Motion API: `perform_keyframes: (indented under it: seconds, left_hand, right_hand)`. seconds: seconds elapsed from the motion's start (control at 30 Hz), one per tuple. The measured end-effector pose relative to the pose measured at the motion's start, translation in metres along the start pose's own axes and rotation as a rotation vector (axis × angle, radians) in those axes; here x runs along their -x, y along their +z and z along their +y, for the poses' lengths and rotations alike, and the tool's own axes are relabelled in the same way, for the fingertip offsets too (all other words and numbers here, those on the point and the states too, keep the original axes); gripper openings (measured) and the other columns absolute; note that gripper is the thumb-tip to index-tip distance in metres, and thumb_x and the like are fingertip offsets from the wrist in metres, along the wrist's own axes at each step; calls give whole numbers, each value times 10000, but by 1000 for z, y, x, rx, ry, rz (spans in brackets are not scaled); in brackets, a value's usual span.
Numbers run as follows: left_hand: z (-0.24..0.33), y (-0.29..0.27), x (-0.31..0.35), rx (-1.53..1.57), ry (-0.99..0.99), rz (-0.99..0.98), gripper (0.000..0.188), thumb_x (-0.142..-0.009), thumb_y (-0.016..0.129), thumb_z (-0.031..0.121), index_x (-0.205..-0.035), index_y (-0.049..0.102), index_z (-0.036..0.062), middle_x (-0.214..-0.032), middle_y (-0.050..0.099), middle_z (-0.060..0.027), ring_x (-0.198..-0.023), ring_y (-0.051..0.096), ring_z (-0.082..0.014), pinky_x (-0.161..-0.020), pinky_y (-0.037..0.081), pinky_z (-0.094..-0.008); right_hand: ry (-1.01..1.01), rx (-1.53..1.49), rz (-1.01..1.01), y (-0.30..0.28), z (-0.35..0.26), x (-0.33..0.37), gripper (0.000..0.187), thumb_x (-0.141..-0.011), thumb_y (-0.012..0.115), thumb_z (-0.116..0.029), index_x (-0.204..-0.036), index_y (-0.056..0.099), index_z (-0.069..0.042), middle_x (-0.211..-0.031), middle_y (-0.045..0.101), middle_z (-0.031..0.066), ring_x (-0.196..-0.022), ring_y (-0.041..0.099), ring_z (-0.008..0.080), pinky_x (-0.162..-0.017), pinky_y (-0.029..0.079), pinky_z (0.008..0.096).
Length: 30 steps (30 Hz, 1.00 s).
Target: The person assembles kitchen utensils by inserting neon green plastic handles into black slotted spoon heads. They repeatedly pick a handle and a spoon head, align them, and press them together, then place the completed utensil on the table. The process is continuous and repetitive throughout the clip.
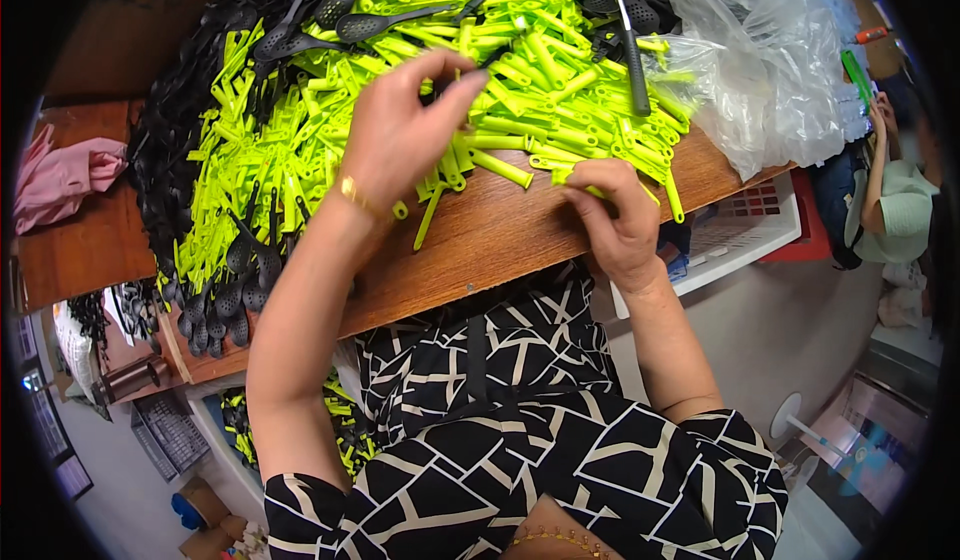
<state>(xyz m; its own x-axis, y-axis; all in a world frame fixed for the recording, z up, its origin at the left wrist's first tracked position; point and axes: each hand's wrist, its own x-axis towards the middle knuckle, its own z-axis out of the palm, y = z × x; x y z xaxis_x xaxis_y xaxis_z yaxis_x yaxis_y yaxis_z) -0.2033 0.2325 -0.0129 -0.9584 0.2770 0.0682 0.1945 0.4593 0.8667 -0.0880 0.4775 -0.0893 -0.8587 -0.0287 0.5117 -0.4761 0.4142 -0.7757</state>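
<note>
Lime-green plastic handles (330,130) lie in a large heap on the wooden table (450,250). At the heap's near right edge, my right hand (620,215) pinches a lime-green handle (561,175) between thumb and forefinger, its rest mostly hidden by my fingers. My left hand (405,115) reaches over the middle of the heap, fingers bent and slightly blurred. A dark piece shows just past its fingertips; whether they hold it is unclear. Black slotted spoon heads (365,25) lie along the heap's far side.
A screwdriver-like tool with a black handle (632,70) and clear plastic bags (750,70) lie at the far right. More black spoon heads (230,295) hang over the near left edge. A white basket (740,235) stands right of the table; a pink cloth (70,180) lies left. Another person (900,200) is at far right.
</note>
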Motion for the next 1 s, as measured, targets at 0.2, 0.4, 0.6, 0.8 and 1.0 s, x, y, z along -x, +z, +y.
perform_keyframes:
  seconds: [0.2,0.4,0.6,0.8,1.0]
  left_hand:
    - [-14,4,129,322,-160,-18,189,-1069,665,37,-1234,701,-47,-1072,786,-87,-879,774,-137,-810,615,-258]
    - [-8,13,164,21,-34,29,317,-1027,704,20,-1340,729,-15,-1122,826,-130,-958,799,-159,-847,615,-283]
    - [-6,4,170,-118,201,17,349,-966,745,7,-1314,756,28,-1148,809,-175,-996,810,-285,-854,619,-343]
    - [3,-6,179,-287,251,-77,381,-951,745,7,-1331,743,32,-1093,801,-180,-952,798,-320,-834,613,-359]
    - [-5,11,217,619,-391,-235,319,-1090,651,96,-1390,664,-13,-985,791,-75,-925,773,-181,-837,607,-313]
  right_hand:
    - [-132,-45,-251,-2,-34,-29,214,-878,843,-59,-1086,821,-99,-923,775,32,-801,690,198,-769,511,343]
    - [-322,172,-502,-2,-56,-47,314,-851,846,-111,-1155,849,-191,-962,793,-10,-835,677,191,-841,473,347]
    - [-398,222,-598,-4,-62,-52,341,-838,857,-152,-1177,843,-195,-932,764,-17,-847,653,190,-852,481,358]
    - [-333,345,-534,5,-70,-39,311,-800,884,-226,-1107,842,-194,-930,764,-23,-843,657,193,-863,480,358]
    - [-548,275,-575,10,-69,-32,197,-808,842,-241,-1004,837,-227,-980,779,-73,-914,685,151,-944,484,412]
